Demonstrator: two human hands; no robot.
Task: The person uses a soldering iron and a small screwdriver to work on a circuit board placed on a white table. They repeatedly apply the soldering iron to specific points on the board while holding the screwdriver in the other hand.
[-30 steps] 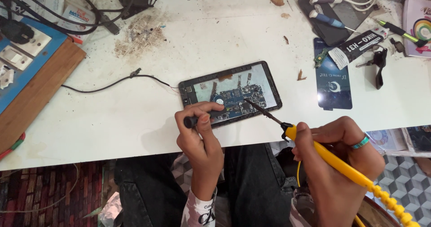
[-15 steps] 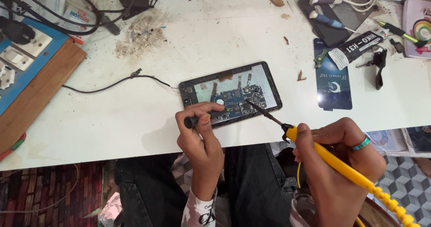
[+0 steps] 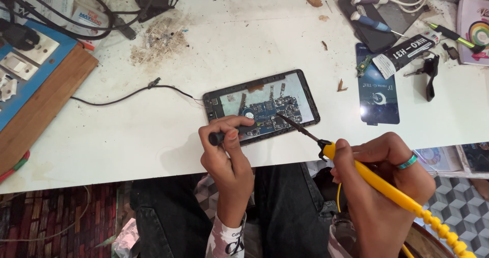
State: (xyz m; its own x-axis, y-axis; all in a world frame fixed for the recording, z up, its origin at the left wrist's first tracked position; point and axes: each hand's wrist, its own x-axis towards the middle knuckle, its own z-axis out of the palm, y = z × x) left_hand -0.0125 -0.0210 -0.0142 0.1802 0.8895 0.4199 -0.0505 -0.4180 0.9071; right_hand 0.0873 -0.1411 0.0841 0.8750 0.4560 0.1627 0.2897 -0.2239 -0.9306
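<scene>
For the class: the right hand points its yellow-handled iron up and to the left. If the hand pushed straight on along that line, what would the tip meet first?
Most likely the blue circuit board inside the opened tablet. The right hand aims the soldering iron at it, tip already at or just above the board; depth is unclear.

Dark blue rectangular card package (image 3: 378,91) lying flat right of the opened tablet, pale print on it. Black label strip (image 3: 406,54) with white ends slanted across its top edge. White square card with a rainbow ring (image 3: 474,29) at far right. Pale printed packet (image 3: 81,17) under cables at top left.
</scene>
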